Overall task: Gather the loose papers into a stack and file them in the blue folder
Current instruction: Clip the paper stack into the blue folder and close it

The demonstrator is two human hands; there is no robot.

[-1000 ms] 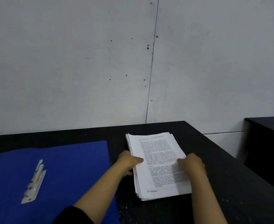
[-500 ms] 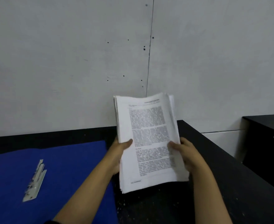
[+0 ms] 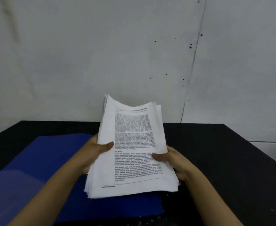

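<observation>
Black surface (image 3: 215, 152) carries the blue folder (image 3: 52, 160); both hands, left (image 3: 94, 150) and right (image 3: 174, 162), grip the paper stack (image 3: 130, 152), now shifted leftward over the folder's edge.

Matt white paper stack (image 3: 130, 149); blue folder (image 3: 55, 160) slightly glossy; table (image 3: 215, 152) matt black.

Stack of printed papers (image 3: 132, 152): held tilted above the table (image 3: 215, 160), top edge toward 12 o'clock, its sheets fanned unevenly at the lower edge. Left hand (image 3: 96, 150) grips the stack's 9 o'clock edge, thumb on the top page; right hand (image 3: 171, 160) grips the 3 o'clock edge likewise. Blue folder (image 3: 55, 168): open flat on the table, at 8 o'clock of the stack, partly beneath it; grey wall (image 3: 101, 54) at 12 o'clock.
</observation>
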